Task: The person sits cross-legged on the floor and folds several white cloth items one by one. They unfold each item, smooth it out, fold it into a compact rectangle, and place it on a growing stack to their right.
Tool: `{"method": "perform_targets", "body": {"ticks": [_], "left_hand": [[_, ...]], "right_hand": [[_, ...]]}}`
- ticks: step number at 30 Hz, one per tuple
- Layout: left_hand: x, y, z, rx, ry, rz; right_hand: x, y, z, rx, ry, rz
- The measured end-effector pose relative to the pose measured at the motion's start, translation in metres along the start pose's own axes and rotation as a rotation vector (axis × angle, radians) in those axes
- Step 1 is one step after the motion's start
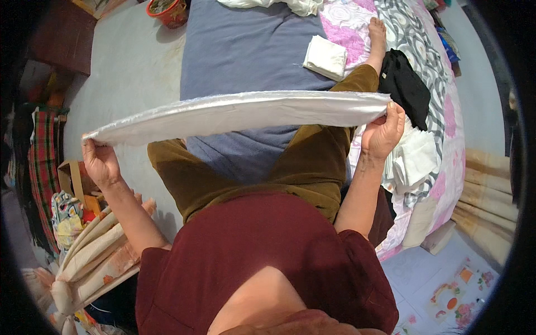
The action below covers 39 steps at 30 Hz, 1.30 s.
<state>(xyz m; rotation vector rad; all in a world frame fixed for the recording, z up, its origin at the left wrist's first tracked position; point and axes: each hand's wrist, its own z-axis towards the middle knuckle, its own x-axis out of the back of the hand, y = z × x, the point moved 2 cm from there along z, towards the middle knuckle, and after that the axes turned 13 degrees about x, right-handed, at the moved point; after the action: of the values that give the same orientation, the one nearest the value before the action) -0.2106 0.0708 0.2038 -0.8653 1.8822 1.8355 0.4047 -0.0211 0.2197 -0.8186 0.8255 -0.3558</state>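
A long white piece of cloth point(240, 113) with a slight sheen hangs stretched between my two hands, above my lap. Its left corner is pinched in my left hand point(101, 162), thumb against fingers. At the other end, my right hand point(384, 131) grips the right corner the same way. The cloth is held wide, with its upper edge bowed a little and its lower edge hanging free. Beyond it, a folded white cloth point(325, 58) lies on the bed. Close to my right forearm is a pile of white cloths point(412, 159).
A grey-blue blanket point(234, 50) and a patterned sheet point(446, 117) cover the bed. Black clothing point(406, 86) lies by my leg. A red pot point(169, 13) stands on the floor point(128, 67). Tied curtains point(97, 259) hang at left, beside a cardboard box point(71, 181).
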Motion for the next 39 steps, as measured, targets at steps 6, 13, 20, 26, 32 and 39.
{"method": "perform_targets", "body": {"ticks": [6,13,20,26,32,39], "left_hand": [[-0.016,-0.004,-0.004,-0.139,0.043,0.075],[-0.043,-0.018,0.007,-0.473,0.384,0.514],[-0.013,-0.094,0.125,-0.299,0.375,0.832],[0.028,-0.155,0.178,-0.224,0.554,1.266],[0.03,-0.178,0.201,-0.162,0.594,1.29],[0.003,-0.193,0.211,-0.182,0.662,1.555]], "right_hand": [[-0.011,-0.003,-0.003,0.238,0.022,-0.287],[-0.022,-0.01,-0.004,0.49,-0.259,-0.648],[-0.04,0.09,0.018,0.28,-0.409,-1.074],[-0.026,0.191,0.024,0.204,-0.524,-1.15],[-0.022,0.221,0.031,0.291,-0.503,-1.167],[-0.03,0.231,0.034,0.157,-0.488,-1.19]]}}
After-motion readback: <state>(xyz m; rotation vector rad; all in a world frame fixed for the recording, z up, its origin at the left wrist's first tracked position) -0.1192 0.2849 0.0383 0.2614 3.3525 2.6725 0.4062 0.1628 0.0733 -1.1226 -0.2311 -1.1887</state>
